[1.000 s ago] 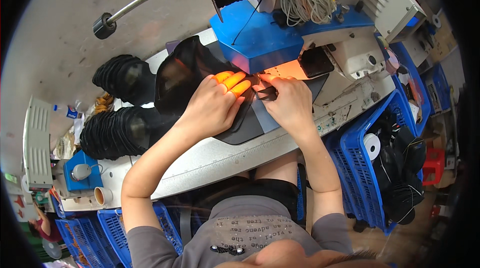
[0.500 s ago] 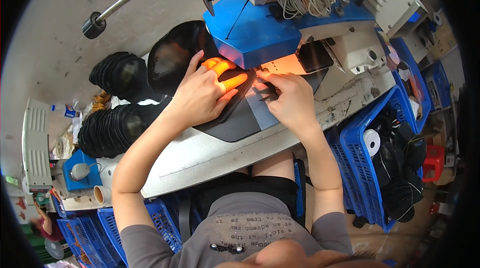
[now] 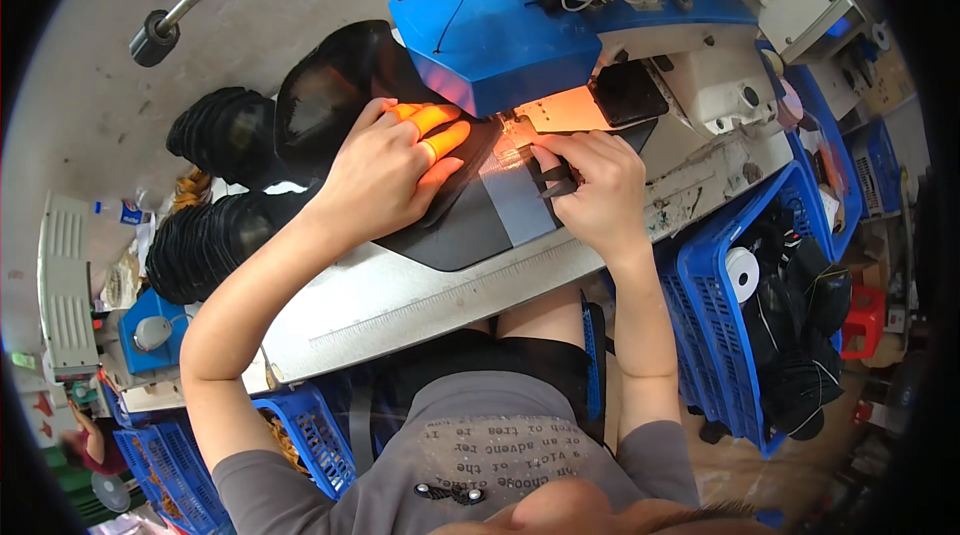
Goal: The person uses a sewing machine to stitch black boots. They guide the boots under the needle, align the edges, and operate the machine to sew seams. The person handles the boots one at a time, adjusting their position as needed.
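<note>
1. The sewing machine (image 3: 520,45) sits at the far side of the counter (image 3: 400,295).
2. A flat piece (image 3: 450,225) lies on the counter, near the machine.
3. Stacks of pieces (image 3: 215,185) lie on the left.
4. A crate (image 3: 720,335) stands on the right, beside the counter.

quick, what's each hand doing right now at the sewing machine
Left hand: open, fingers spread, pressing flat on the black fabric piece.
Right hand: closed, gripping a small black tool by the grey strip.
</note>
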Motion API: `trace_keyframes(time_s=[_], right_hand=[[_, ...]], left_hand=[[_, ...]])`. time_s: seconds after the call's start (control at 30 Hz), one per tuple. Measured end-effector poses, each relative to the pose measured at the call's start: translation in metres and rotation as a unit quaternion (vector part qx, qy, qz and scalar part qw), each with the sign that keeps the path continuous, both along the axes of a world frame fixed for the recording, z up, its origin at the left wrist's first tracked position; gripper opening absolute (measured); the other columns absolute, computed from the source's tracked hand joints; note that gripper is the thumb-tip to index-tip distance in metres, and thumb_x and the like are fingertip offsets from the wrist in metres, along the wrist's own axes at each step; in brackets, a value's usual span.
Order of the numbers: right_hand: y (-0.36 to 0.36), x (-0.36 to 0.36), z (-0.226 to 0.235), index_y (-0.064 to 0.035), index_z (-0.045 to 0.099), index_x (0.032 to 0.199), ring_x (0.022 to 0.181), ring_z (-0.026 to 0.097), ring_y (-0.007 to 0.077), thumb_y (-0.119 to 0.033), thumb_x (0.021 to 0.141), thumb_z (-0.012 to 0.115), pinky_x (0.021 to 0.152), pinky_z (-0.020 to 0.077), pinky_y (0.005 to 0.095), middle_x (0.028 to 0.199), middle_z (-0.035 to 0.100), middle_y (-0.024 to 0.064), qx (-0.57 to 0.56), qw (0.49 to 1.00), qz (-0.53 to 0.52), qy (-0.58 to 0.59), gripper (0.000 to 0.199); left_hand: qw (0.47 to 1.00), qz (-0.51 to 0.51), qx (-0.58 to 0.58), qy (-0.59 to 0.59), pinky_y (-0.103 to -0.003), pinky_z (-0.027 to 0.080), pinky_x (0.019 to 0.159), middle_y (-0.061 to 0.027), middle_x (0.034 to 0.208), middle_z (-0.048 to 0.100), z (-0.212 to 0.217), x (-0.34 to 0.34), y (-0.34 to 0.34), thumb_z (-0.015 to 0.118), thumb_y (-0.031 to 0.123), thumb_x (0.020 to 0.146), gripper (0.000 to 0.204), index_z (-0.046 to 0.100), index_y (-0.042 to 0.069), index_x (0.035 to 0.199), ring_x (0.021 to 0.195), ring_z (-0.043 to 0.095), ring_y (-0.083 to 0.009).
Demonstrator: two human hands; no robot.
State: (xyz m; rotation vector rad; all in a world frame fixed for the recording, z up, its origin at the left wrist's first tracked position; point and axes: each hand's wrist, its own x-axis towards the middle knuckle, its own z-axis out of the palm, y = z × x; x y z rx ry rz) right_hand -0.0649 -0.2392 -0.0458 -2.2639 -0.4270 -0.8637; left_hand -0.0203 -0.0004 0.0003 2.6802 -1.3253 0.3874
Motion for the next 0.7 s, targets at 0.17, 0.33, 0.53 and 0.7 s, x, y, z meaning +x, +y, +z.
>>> trace_keyframes(time_s=[0.17, 0.33, 0.53, 0.7], right_hand=[[0.001, -0.001, 0.001, -0.0056, 0.073, 0.083, 0.071, 0.063, 0.0273, -0.011, 0.076, 0.072, 0.067, 0.0468, 0.037, 0.075, 0.069, 0.0081, 0.004, 1.0, -0.001, -0.001, 0.009], [0.001, 0.0, 0.001, -0.0056, 0.072, 0.082, 0.071, 0.063, 0.0274, -0.011, 0.075, 0.072, 0.067, 0.047, 0.0371, 0.075, 0.069, 0.008, 0.005, 1.0, 0.0, 0.002, 0.009], [0.001, 0.001, -0.001, -0.0055, 0.072, 0.081, 0.072, 0.064, 0.028, -0.011, 0.074, 0.072, 0.068, 0.0472, 0.0379, 0.075, 0.069, 0.0086, 0.009, 1.0, 0.0, -0.004, 0.009], [0.001, 0.001, 0.0, -0.0059, 0.071, 0.08, 0.071, 0.064, 0.0285, -0.01, 0.073, 0.071, 0.066, 0.0469, 0.0384, 0.074, 0.068, 0.0092, 0.014, 1.0, -0.001, -0.004, 0.008]], left_hand=[[1.0, 0.02, 0.01, -0.019, -0.042, 0.041, 0.097, -0.0144, 0.097, 0.067, -0.004, -0.002, -0.003, 0.064, 0.023, 0.09, 0.032, 0.069, 0.005, 0.116, 0.087, 0.059, -0.0285], [0.998, 0.068, 0.001, 0.0, -0.042, 0.044, 0.085, -0.0151, 0.105, 0.064, -0.001, -0.013, -0.015, 0.064, 0.021, 0.089, 0.031, 0.069, 0.003, 0.114, 0.087, 0.057, -0.0302], [0.99, 0.135, 0.008, 0.038, -0.04, 0.046, 0.079, -0.0168, 0.104, 0.059, -0.001, -0.031, -0.039, 0.064, 0.017, 0.089, 0.034, 0.064, -0.003, 0.115, 0.088, 0.057, -0.0336], [0.994, 0.086, -0.053, 0.045, -0.045, 0.048, 0.082, -0.0205, 0.102, 0.058, -0.014, -0.039, -0.034, 0.066, 0.007, 0.084, 0.035, 0.057, -0.003, 0.117, 0.091, 0.057, -0.0379]])
